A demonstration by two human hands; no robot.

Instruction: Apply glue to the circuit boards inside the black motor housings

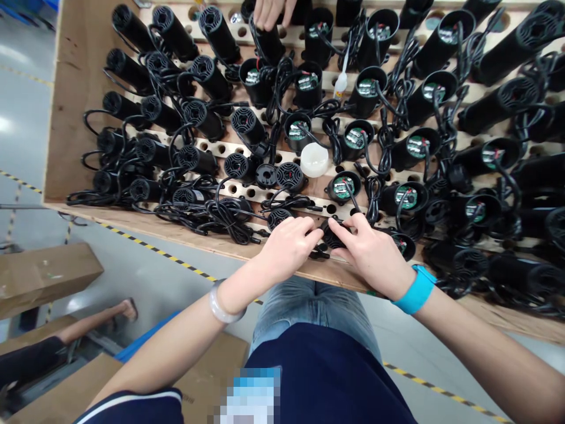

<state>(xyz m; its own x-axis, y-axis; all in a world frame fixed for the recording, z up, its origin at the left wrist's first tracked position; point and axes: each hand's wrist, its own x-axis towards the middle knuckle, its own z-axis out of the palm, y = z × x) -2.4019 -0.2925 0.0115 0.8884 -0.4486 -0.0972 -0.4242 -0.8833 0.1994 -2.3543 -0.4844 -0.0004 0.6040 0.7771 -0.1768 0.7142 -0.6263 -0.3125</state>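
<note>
1. The black cylindrical part (330, 238) lies between the hands, right beside the right hand's (374, 253) index finger; the left hand (289, 246) is slightly farther off.
2. Left fingers curl inward; right thumb and index stand parted. Whether either grips, I cannot tell.
3. Fingers hide much of the part, so its long axis is unclear.
4. Beyond the left hand, a vented black cylinder (278, 219) is partly covered.

The shirt (326, 377) is navy, the wristband (416, 291) turquoise.
</note>
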